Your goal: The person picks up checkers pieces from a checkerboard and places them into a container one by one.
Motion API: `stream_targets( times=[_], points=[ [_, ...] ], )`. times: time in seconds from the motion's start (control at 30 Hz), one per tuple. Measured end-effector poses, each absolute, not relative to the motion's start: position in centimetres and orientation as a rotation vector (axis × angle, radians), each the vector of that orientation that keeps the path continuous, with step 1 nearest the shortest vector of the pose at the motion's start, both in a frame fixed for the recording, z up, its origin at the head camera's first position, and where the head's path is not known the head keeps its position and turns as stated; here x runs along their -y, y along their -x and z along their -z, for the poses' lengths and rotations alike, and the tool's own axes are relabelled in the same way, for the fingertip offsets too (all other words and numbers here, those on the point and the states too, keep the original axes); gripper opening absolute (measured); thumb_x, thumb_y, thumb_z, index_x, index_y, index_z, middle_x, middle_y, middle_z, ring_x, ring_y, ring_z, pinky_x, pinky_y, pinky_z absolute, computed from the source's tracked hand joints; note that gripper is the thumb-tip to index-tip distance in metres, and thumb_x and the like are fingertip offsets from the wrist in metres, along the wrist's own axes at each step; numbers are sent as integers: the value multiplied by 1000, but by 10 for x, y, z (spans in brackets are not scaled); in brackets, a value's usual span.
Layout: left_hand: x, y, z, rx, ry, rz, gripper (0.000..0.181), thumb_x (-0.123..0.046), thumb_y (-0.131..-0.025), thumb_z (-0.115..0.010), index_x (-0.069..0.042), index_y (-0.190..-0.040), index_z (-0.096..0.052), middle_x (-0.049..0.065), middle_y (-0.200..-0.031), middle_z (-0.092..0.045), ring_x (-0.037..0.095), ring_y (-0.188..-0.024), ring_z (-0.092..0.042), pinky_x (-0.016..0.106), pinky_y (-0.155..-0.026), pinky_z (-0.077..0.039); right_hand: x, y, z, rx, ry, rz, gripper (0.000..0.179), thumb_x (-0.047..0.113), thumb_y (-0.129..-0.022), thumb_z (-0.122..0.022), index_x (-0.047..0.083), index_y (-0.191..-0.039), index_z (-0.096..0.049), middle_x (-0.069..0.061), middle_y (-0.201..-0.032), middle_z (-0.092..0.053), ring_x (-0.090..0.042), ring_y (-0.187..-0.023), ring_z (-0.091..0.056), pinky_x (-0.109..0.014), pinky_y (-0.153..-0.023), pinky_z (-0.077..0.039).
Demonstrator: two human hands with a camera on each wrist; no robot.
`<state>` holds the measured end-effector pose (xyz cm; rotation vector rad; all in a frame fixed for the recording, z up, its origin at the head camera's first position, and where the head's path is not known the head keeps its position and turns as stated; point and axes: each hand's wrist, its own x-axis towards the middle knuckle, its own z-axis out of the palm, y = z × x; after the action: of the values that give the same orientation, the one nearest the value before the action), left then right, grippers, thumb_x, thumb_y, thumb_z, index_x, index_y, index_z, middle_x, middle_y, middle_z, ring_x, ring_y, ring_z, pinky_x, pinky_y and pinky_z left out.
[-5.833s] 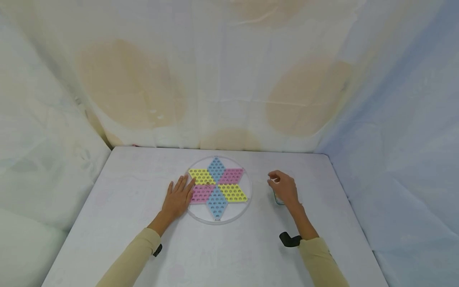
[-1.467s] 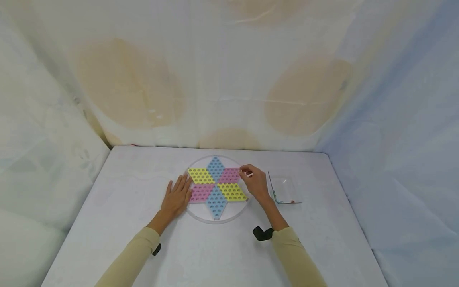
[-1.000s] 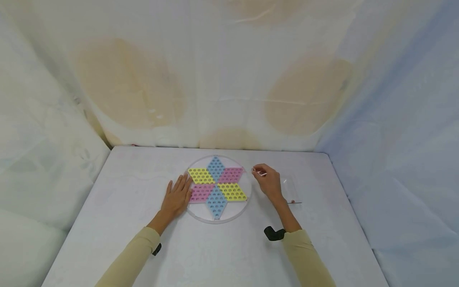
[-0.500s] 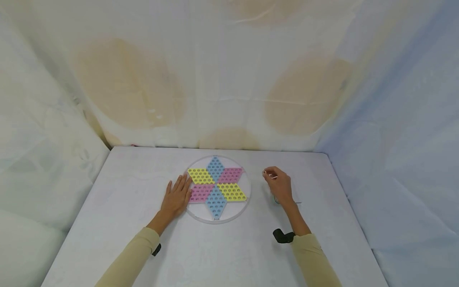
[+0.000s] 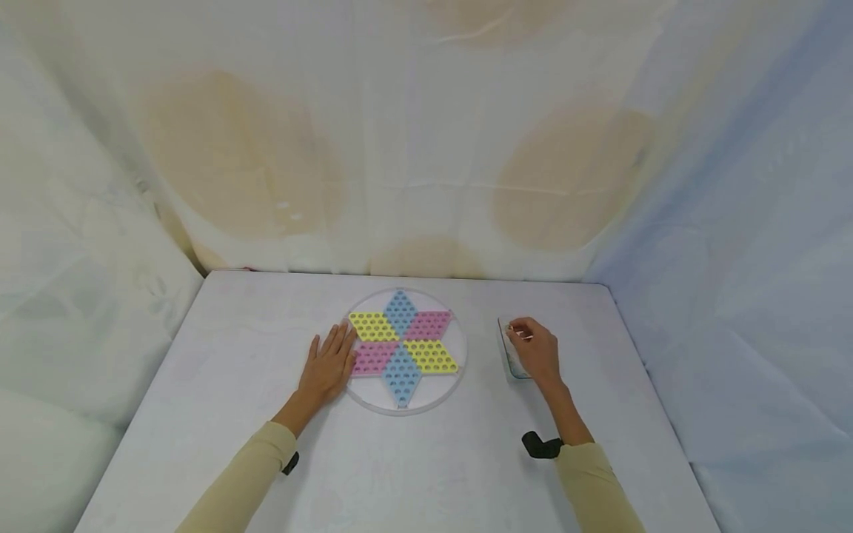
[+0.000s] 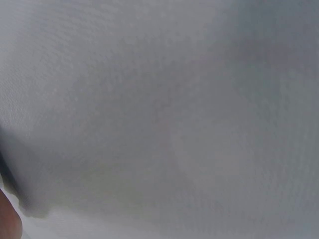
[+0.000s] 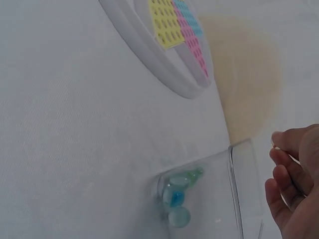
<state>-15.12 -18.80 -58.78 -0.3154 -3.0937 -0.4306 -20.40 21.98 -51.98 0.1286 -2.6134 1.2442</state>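
A round Chinese checkers board (image 5: 403, 403) with a star of blue, yellow and pink diamonds lies on the table. My left hand (image 5: 326, 374) rests flat at its left rim, fingers spread and fingertips over the edge. To the right of the board my right hand (image 5: 536, 352) hangs over a clear plastic box (image 5: 504, 348). Its thumb and index finger pinch a small pale marble (image 7: 273, 144), mostly covered by the fingertips. In the right wrist view several glass marbles (image 7: 179, 217), pale green and blue, lie in the box's corner.
The white table (image 5: 413, 481) reaches back to a hanging cloth (image 5: 420, 148) with tan spots. Cloth walls also stand at both sides. The left wrist view holds mostly blurred pale cloth and a bit of a finger (image 6: 9, 219).
My right hand has moved from the board's right pink corner to over the box, still pinching the marble. A marble near the board's middle is gone. My left hand has stayed at the rim.
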Motion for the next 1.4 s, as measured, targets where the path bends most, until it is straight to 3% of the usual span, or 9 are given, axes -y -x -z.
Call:
stream_targets(
  times=[0.73, 1.4],
  points=[
    [188, 150, 583, 3114, 318, 414, 57, -31, -109, -31, -4, -159, -21, 14, -165, -14, 31, -151, -9, 54, -119, 0, -236, 205, 542, 2830, -48, -1159, 19, 9, -93, -68, -1, -109, -72, -17, -103, -71, -34, -99, -63, -49, -85, -50],
    [188, 150, 586, 3073, 338, 437, 56, -31, -110, -30, -4, -158, -24, 14, -164, -16, 31, -151, -11, 56, -119, -2, -234, 206, 547, 2935, -34, -1054, 21, 11, -93, -69, -1, -109, -72, -16, -101, -71, -33, -96, -65, -50, -80, -52]
  ],
)
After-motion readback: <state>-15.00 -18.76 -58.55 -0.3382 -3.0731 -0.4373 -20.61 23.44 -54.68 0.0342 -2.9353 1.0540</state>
